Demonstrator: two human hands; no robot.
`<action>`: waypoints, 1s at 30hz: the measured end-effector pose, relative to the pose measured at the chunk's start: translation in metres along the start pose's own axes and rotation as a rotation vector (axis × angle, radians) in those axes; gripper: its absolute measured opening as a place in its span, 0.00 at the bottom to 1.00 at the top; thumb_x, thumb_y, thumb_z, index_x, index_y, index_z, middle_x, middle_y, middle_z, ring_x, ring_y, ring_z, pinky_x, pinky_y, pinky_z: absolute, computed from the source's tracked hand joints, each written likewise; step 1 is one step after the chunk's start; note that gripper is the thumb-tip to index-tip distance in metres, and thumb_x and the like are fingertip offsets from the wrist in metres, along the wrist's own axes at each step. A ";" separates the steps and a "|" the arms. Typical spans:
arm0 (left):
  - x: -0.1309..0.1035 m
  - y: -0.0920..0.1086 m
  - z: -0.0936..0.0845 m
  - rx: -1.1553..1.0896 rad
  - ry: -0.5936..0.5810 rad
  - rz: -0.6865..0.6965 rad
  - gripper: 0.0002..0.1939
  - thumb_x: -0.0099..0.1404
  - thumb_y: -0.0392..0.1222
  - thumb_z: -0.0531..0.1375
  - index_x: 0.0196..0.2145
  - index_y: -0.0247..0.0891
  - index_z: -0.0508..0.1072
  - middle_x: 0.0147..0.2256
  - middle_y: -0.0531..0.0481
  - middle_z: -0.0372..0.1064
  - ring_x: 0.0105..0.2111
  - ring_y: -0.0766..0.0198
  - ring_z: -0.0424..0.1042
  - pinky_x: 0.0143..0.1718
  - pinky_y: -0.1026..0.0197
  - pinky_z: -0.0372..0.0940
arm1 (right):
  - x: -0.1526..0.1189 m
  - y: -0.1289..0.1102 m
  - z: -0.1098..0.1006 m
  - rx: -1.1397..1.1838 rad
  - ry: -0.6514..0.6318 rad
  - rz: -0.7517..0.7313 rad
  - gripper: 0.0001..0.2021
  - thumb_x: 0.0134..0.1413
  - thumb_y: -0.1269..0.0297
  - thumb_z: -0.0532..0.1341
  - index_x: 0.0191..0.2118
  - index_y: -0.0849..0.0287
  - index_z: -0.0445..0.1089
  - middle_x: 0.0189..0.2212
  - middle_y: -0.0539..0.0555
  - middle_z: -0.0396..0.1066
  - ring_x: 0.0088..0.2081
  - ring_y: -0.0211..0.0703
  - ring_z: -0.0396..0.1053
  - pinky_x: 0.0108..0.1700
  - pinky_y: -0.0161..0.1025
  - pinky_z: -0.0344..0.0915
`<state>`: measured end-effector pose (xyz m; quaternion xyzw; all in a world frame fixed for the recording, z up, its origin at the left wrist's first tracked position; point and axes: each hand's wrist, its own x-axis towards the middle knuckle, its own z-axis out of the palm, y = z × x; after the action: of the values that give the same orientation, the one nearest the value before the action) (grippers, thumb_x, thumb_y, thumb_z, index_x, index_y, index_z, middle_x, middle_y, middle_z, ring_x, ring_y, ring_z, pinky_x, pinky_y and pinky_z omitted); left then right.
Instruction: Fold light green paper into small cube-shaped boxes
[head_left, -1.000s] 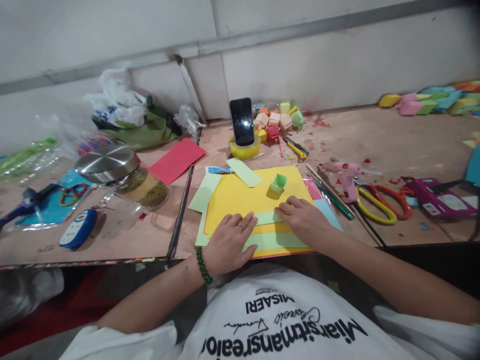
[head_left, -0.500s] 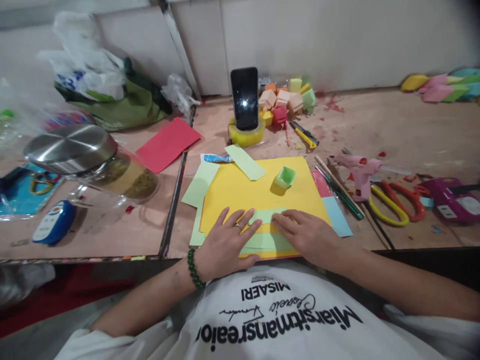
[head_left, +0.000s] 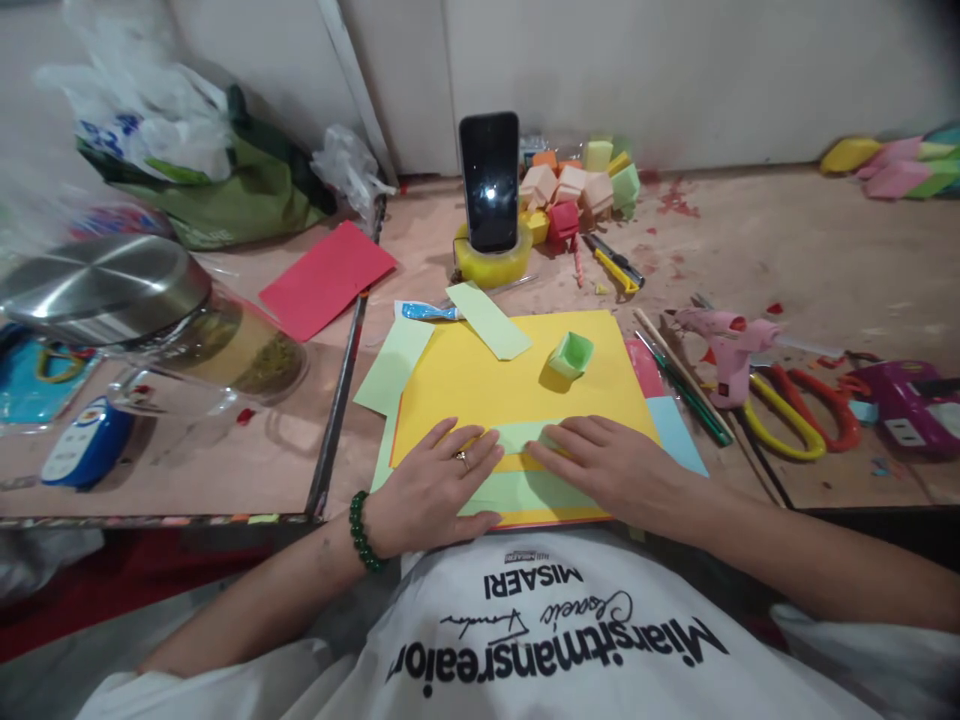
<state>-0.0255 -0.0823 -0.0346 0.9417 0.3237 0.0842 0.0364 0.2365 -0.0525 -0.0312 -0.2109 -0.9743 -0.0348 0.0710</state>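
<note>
My left hand [head_left: 442,480] lies flat with fingers spread, its fingertips at the left end of a light green strip [head_left: 517,436]. At the strip's right end rest the fingertips of my right hand [head_left: 611,465], stretched out and palm down. Under both is a yellow sheet [head_left: 480,375]. A second green paper [head_left: 525,492] lies nearer my body, partly covered by my hands. Beyond the strip sit a small folded green paper box [head_left: 571,355] and a loose green strip [head_left: 489,320].
A phone [head_left: 490,180] stands in a tape roll [head_left: 491,262] at the back, beside folded paper pieces [head_left: 570,190]. Right: a pink glue gun [head_left: 731,350] and scissors [head_left: 784,415]. Left: a lidded glass jar [head_left: 240,340], a red sheet [head_left: 330,280] and a blue-and-white device [head_left: 88,442].
The head view has shifted slightly. My left hand has moved a little left along the strip, and more of the strip shows between my hands.
</note>
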 end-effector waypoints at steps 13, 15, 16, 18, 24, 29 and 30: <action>0.006 0.001 -0.003 -0.012 0.011 0.002 0.26 0.65 0.55 0.54 0.53 0.35 0.67 0.51 0.39 0.70 0.50 0.51 0.66 0.57 0.43 0.54 | -0.008 0.008 -0.010 0.135 -0.171 -0.115 0.12 0.60 0.75 0.51 0.45 0.64 0.69 0.42 0.60 0.69 0.40 0.45 0.65 0.41 0.43 0.67; 0.004 0.002 -0.004 -0.021 0.032 -0.009 0.25 0.65 0.55 0.53 0.53 0.34 0.68 0.51 0.39 0.70 0.51 0.51 0.65 0.58 0.44 0.53 | -0.015 0.008 -0.013 0.149 -0.172 -0.056 0.12 0.59 0.76 0.51 0.44 0.64 0.70 0.41 0.60 0.70 0.41 0.46 0.66 0.42 0.44 0.69; 0.003 0.003 -0.005 -0.030 0.037 -0.019 0.25 0.65 0.54 0.53 0.52 0.33 0.68 0.52 0.39 0.69 0.52 0.50 0.65 0.58 0.44 0.53 | -0.019 0.008 -0.015 0.156 -0.165 -0.023 0.13 0.59 0.77 0.51 0.44 0.64 0.70 0.41 0.60 0.70 0.41 0.46 0.66 0.42 0.44 0.69; 0.001 0.004 -0.006 -0.051 0.031 -0.041 0.24 0.65 0.54 0.54 0.49 0.33 0.70 0.54 0.39 0.68 0.52 0.50 0.65 0.57 0.44 0.54 | -0.022 0.005 -0.018 0.191 -0.133 0.056 0.14 0.59 0.78 0.50 0.44 0.63 0.70 0.41 0.60 0.71 0.41 0.46 0.67 0.42 0.44 0.70; 0.002 0.006 -0.007 -0.086 0.014 -0.094 0.22 0.63 0.53 0.56 0.46 0.33 0.71 0.55 0.41 0.68 0.48 0.50 0.66 0.55 0.43 0.56 | 0.003 -0.013 -0.021 0.422 0.097 0.568 0.08 0.60 0.68 0.53 0.41 0.61 0.68 0.33 0.56 0.72 0.33 0.41 0.70 0.34 0.37 0.68; 0.007 0.010 -0.007 -0.107 0.022 -0.119 0.26 0.61 0.52 0.57 0.52 0.34 0.68 0.53 0.40 0.69 0.47 0.50 0.66 0.56 0.41 0.55 | 0.041 -0.023 -0.012 0.603 -0.120 0.818 0.06 0.57 0.65 0.59 0.30 0.58 0.67 0.23 0.48 0.70 0.24 0.35 0.65 0.27 0.32 0.58; 0.007 0.011 -0.007 -0.109 0.025 -0.129 0.26 0.61 0.52 0.58 0.53 0.34 0.69 0.53 0.40 0.69 0.47 0.50 0.66 0.56 0.41 0.54 | 0.046 -0.023 -0.012 0.607 -0.171 0.845 0.05 0.55 0.64 0.61 0.30 0.58 0.68 0.23 0.48 0.70 0.24 0.35 0.65 0.27 0.32 0.56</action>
<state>-0.0147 -0.0868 -0.0253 0.9144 0.3790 0.1107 0.0891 0.1869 -0.0553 -0.0134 -0.5575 -0.7729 0.2977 0.0570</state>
